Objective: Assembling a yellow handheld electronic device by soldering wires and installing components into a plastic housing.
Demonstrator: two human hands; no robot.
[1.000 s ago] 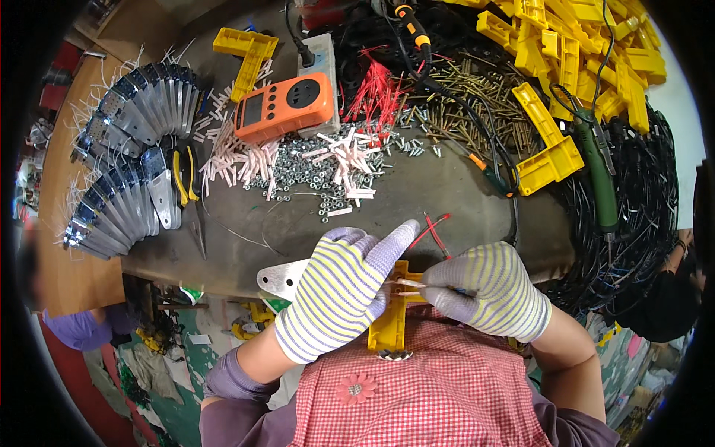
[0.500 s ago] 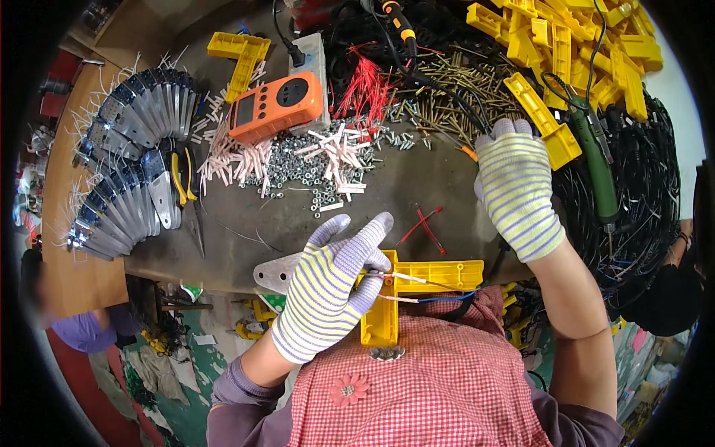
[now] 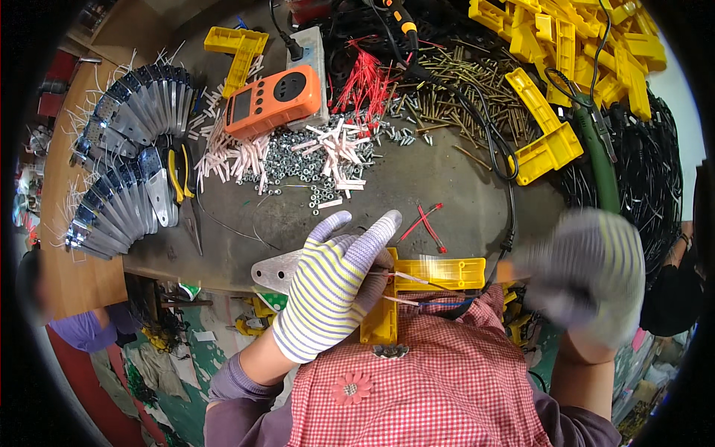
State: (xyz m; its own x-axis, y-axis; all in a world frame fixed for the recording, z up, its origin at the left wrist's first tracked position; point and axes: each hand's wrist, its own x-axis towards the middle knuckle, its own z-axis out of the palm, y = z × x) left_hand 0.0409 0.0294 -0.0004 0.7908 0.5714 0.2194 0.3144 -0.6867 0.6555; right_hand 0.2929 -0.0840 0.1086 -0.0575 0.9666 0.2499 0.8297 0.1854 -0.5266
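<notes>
In a striped glove, my left hand (image 3: 328, 287) is closed on a yellow plastic housing (image 3: 380, 320) at the table's front edge. White-sleeved wires (image 3: 410, 279) and a blue wire (image 3: 447, 302) run from under its fingers across the housing. A flat grey metal plate (image 3: 274, 273) with holes sticks out to the left of that hand. My right hand (image 3: 585, 276), also gloved and smeared by motion, is off the housing's right end. An orange-ended tool (image 3: 506, 271) juts from its fingers; its exact kind is blurred.
Two red-sleeved pieces (image 3: 423, 226) lie crossed ahead of the housing. Nuts (image 3: 287, 167), brass-coloured screws (image 3: 462, 97), an orange meter (image 3: 275, 100), pliers (image 3: 181, 175), stacked metal plates (image 3: 112, 212), yellow housings (image 3: 558, 45) and a green power tool (image 3: 599, 160) surround the work. A black cable (image 3: 511, 201) hangs at right.
My right hand has swung down and right from the screw pile, bringing the orange-ended tool toward the housing. My left hand keeps its hold almost in place.
</notes>
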